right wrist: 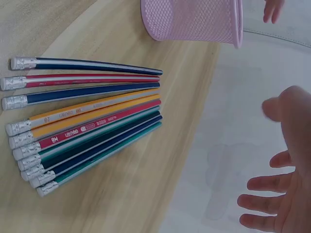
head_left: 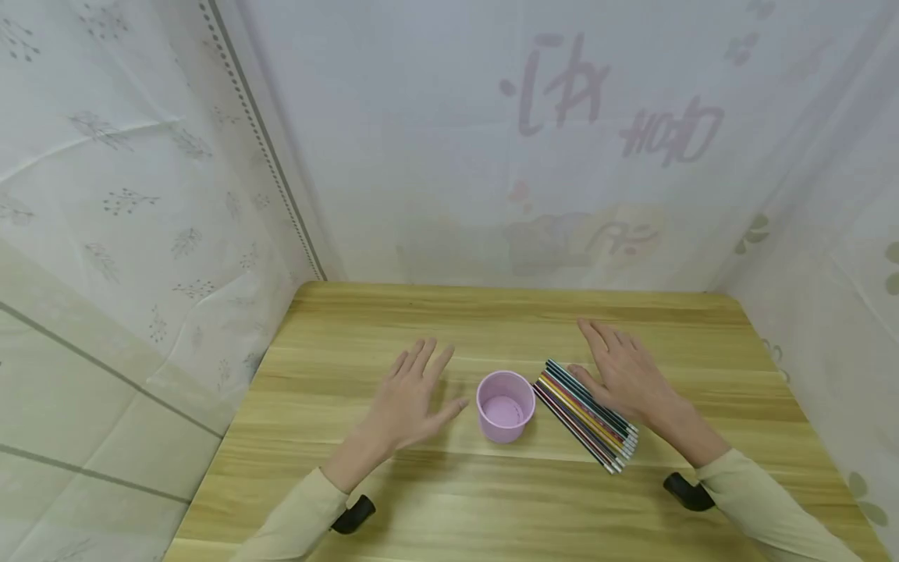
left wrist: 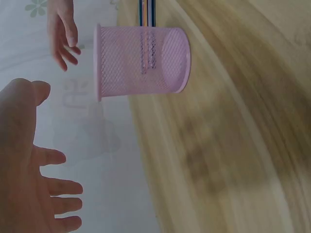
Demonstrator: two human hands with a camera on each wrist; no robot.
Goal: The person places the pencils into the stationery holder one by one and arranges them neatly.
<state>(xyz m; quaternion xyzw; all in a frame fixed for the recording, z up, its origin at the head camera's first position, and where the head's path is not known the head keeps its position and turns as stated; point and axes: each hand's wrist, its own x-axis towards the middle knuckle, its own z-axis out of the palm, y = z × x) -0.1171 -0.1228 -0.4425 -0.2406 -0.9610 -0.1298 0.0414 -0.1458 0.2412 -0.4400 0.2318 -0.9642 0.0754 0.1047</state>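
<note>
A round pink mesh pencil cup [head_left: 505, 407] stands upright on the table, and its inside looks bare. Just right of it lies a fan of several pencils [right wrist: 92, 121] in blue, red, yellow and green, their white eraser ends toward the person. My left hand [head_left: 407, 402] hovers left of the cup, fingers spread, touching nothing. Over the far right side of the pencils is my right hand [head_left: 628, 378], fingers straight and thumb apart. In the right wrist view that hand holds nothing and stays clear of the pencils.
The wood-grain table [head_left: 337, 328] meets a pale printed cloth [head_left: 435, 156] at its back edge. More patterned cloth hangs at the left and right. Dark curved pieces [head_left: 354, 515] sit at both wrists, near the sleeves.
</note>
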